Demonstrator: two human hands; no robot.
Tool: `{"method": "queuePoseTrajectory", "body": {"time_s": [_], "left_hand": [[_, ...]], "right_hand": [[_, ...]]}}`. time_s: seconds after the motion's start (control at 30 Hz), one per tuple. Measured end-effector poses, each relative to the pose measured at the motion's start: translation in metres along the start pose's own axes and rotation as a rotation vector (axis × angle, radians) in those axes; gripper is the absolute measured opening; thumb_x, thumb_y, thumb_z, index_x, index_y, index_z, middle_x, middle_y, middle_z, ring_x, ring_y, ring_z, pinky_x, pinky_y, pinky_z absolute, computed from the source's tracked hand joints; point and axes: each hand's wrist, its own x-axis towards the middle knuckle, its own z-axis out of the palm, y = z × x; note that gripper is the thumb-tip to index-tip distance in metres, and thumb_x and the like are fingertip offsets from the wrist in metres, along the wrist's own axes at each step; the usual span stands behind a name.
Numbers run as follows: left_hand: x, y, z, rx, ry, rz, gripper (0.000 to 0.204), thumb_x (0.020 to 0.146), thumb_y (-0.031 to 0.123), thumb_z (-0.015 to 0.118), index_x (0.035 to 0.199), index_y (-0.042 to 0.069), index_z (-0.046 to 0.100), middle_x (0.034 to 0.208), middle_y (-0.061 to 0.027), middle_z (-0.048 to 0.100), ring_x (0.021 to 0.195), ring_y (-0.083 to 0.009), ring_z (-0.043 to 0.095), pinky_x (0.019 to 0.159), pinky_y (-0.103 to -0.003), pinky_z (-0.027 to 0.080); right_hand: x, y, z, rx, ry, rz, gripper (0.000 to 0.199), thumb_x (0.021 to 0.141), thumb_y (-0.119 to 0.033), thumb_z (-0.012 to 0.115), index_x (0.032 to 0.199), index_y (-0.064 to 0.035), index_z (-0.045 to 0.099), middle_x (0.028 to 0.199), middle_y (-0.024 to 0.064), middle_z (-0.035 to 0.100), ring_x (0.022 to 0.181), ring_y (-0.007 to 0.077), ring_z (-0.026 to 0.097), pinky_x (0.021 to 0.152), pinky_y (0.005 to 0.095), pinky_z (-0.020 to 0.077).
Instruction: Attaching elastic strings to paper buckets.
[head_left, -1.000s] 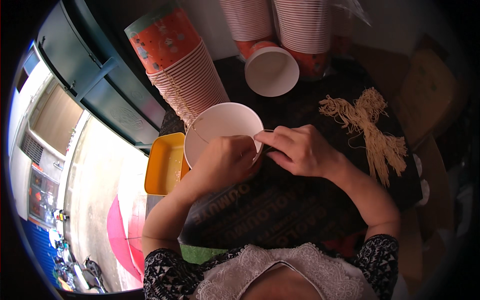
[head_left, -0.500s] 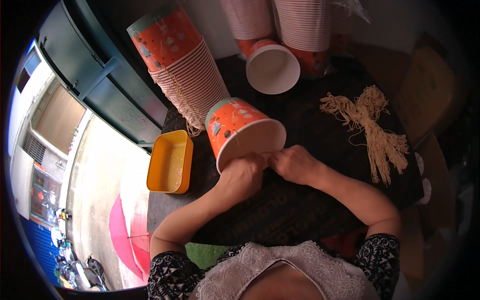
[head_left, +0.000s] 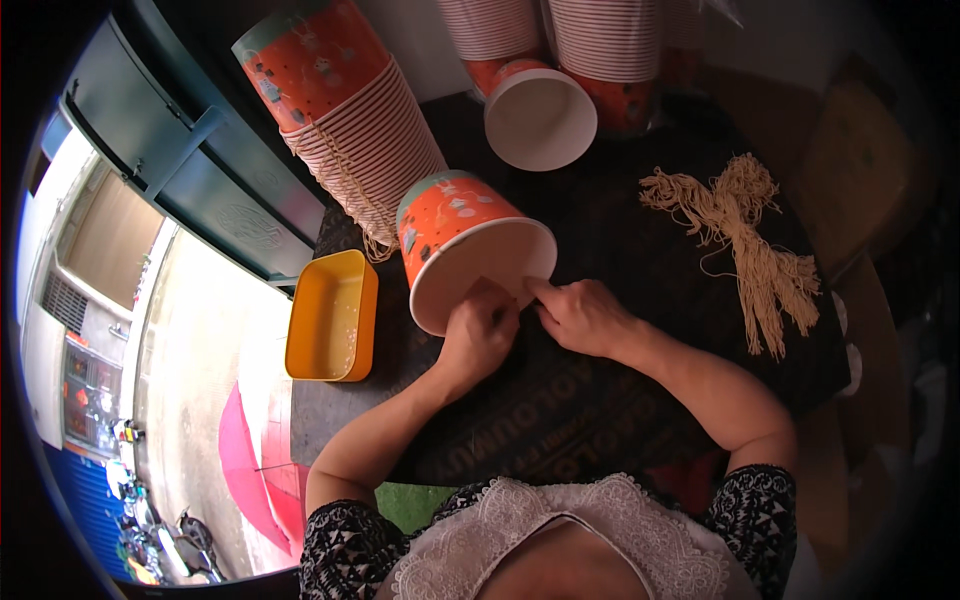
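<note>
An orange paper bucket point(head_left: 465, 212) with a green base band lies tilted on the dark table, its white mouth facing me. My left hand point(head_left: 480, 335) reaches over the near rim, its fingers curled together inside the mouth; what they pinch is hidden. At the right part of the same rim, my right hand point(head_left: 588, 316) grips the edge, index finger and thumb against it. Just left of the bucket sits a yellow rectangular tub point(head_left: 332, 318). Behind it leans a tall stack of nested paper buckets point(head_left: 365, 130), with cream cords hanging down its side.
A bundle of cream cords point(head_left: 745, 250) rests on the table point(head_left: 620, 420) at the right. Another paper bucket point(head_left: 540, 118) lies mouth-forward at the back, before more bagged stacks point(head_left: 605, 40). A green metal door point(head_left: 215, 190) stands at the left, with a pink umbrella point(head_left: 250, 470) outside.
My hands have drawn slightly apart at the rim. The left fingers now curl farther inside the mouth, and the right index finger has straightened along the edge. The whole view has shifted slightly.
</note>
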Motion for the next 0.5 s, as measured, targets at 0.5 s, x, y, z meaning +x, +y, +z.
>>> {"method": "queuePoseTrajectory", "body": {"time_s": [0.5], "left_hand": [[0.016,0.006,-0.001,-0.402,-0.127,-0.293,0.018,0.084,0.008,0.059,0.090,-0.006,0.067,0.075,-0.0062,0.065,0.070,-0.0105,0.059,0.064,-0.026,0.048]], "right_hand": [[0.004,0.003,0.001,0.057,0.015,0.134,0.067,0.079,-0.008,0.060,0.136,0.0127,0.031,0.065,0.0239,0.062,0.062,0.0405,0.064,0.058,0.0487,0.0523]]}}
